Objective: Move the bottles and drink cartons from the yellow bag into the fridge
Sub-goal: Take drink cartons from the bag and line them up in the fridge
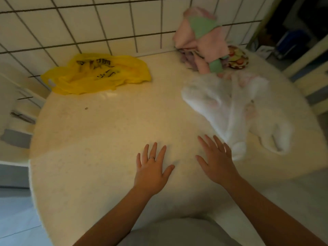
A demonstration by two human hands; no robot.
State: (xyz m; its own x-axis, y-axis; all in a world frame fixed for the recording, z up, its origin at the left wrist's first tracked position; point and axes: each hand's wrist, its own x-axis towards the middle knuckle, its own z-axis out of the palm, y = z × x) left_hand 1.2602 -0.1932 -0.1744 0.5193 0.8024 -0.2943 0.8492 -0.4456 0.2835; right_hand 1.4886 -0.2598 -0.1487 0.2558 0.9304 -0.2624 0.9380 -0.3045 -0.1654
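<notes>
Both bare forearms reach in from the bottom edge, palms down over the round bench [106,139]. The left hand [151,172] is flat with its fingers straight and spread, a ring [152,158] on one finger, holding nothing. The right hand [215,165] is just beside it, same deal: fingers fanned out, nothing in it, fingertips near a white heap [230,107]. That heap is too blurry to call bag or cloth. Can't really tell if the palms touch the bench or hover.

Further back, the yellow bag [95,75] lies crumpled and flat at the far left edge, against the tiled wall [88,23], well apart from both hands. At far right there's a pile of pink and green cloths [200,41] with a patterned plate [238,57] beside it.
</notes>
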